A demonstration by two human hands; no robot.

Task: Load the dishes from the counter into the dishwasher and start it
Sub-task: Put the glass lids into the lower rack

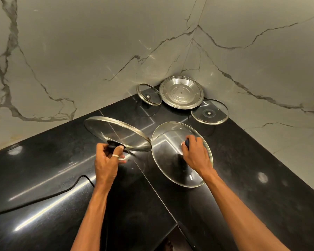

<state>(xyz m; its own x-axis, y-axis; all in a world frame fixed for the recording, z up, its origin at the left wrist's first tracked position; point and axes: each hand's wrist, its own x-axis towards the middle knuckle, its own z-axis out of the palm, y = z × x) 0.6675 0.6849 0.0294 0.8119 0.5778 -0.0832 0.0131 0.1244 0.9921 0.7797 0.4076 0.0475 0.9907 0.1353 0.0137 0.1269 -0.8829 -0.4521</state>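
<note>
1. At the far left of the black counter, we see a black cable curving over the polished top toward the left forearm. A wide stretch of counter shows between it and the marble wall.
2. The left hand curls its fingers round the black knob of the tilted glass lid, which is held at a slant with the knob toward us.
3. That lid's right edge comes just beside the rim of the large glass lid; we cannot tell whether the rims touch.
4. The right hand closes its fingers over the dark knob of the large glass lid. We cannot tell whether this lid rests flat on the counter.
5. Behind, in the corner where the walls meet, a small glass lid and a steel lid lean side by side. A round glass lid stands just right of the steel one, well apart from both hands.
6. On the right, the counter runs along the wall. Between the forearms, its front edge turns an inner corner.
</note>
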